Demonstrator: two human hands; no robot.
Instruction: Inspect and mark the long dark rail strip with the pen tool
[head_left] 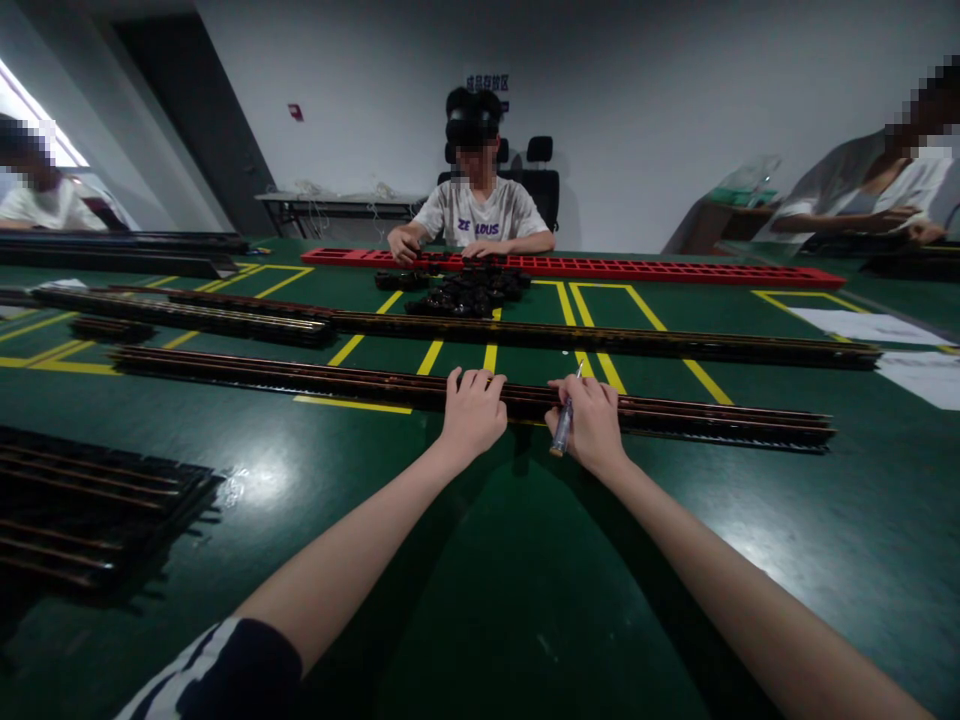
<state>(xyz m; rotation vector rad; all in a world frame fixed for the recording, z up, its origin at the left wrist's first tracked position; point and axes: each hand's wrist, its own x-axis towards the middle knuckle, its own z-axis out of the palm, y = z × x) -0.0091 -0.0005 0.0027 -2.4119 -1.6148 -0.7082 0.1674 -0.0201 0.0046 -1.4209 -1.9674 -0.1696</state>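
A long black rail [720, 425] with copper-coloured lines lies across the green table in front of me. My left hand [475, 412] grips it near its middle, fingers curled over the far side and the thumb hidden. Just to the right, my right hand [589, 420] is closed round a small screwdriver [562, 428] with a clear handle. Its thin metal tip points up and away from me, while the handle's orange end faces me. The fingers of that hand also rest against the rail.
A second long rail [600, 338] runs parallel behind. Beyond it are a heap of black parts [472, 290] and a red slotted tray [675, 269], where a person [484, 210] works. More rails [90, 500] lie at the left. White papers [922, 378] are at the right.
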